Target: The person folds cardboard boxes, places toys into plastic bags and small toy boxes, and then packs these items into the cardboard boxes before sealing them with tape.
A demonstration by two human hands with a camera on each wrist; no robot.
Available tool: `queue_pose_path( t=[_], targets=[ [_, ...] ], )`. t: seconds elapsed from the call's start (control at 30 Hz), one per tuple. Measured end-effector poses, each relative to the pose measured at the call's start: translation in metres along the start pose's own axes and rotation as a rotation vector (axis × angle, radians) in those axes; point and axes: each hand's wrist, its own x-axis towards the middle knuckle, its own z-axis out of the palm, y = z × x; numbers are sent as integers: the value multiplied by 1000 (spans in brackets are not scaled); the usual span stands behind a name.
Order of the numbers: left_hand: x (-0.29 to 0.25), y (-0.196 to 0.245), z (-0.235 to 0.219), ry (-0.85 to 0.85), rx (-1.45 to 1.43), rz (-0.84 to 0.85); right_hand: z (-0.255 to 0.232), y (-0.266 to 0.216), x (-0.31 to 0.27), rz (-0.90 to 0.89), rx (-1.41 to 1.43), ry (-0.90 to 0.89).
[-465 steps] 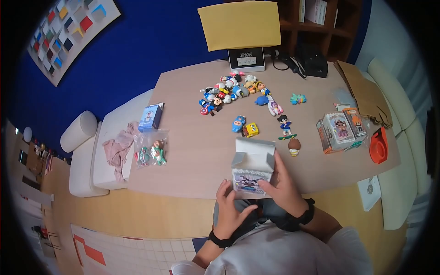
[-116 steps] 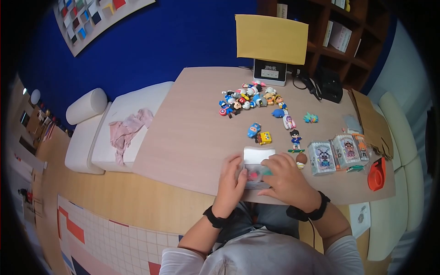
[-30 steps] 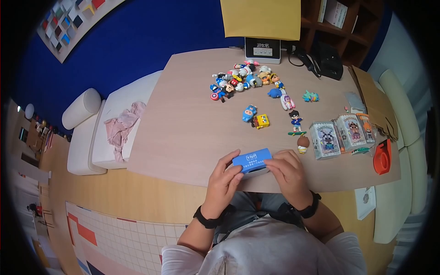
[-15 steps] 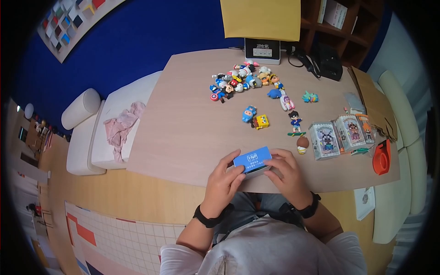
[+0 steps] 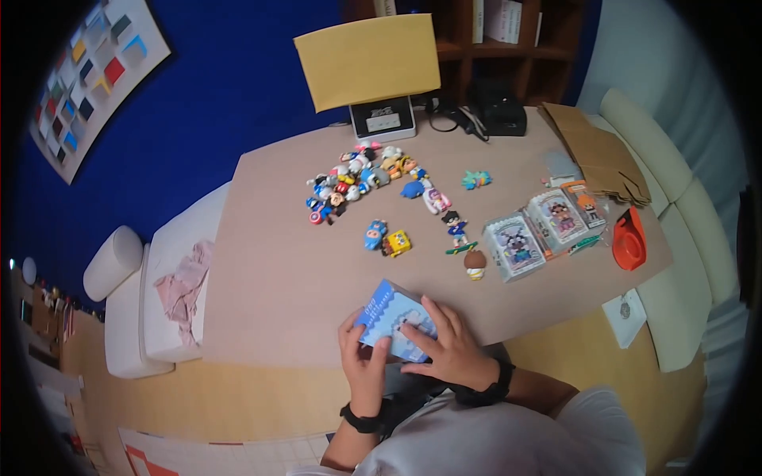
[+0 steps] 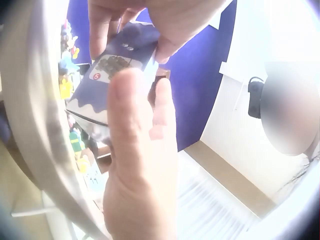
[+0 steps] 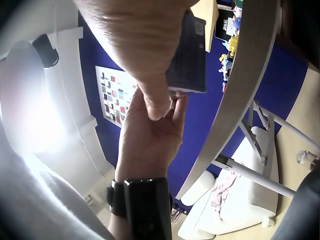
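Over the table's near edge, both hands hold a small blue cardboard toy box (image 5: 382,305), tilted, with a cartoon picture on its face. My left hand (image 5: 364,366) grips its left side, fingers at the edge and thumb on the front. My right hand (image 5: 454,354) grips the right side, with fingers spread over the picture. In the left wrist view, a side of the box (image 6: 90,97) shows a small picture panel. In the right wrist view, the box (image 7: 192,62) is partly covered by the right hand.
A pile of toy figures (image 5: 349,178) lies on the table (image 5: 278,262). Nearer are a yellow square figure (image 5: 397,243) and a brown-haired figure (image 5: 475,264). Patterned boxes (image 5: 516,246) and an orange-red tape dispenser (image 5: 629,242) stand right. Flattened cardboard (image 5: 595,155) lies behind them.
Earlier the hands held an open white box; a similar box now stands at the right. The blue box, then at the left, was opened; its blue flap is now turned and its picture faces up.
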Motion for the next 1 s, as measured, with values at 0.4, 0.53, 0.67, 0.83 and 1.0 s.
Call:
queue_pose_path(
  t=[0.4,0.53,0.67,0.83,1.0],
  targets=[
    [-8,-17,-2,-176,486,68,-78,95,-2,355,-513,410],
    [-8,-14,6,-254,671,217,-79,106,-3,362,-596,378],
    [-8,-16,8,-249,675,243,-87,88,-1,454,-629,365],
    [-14,-27,4,-249,655,274,-85,90,-29,346,-301,612],
    [-15,-15,-7,-373,594,18,-114,111,-49,412,-288,776]
  ],
)
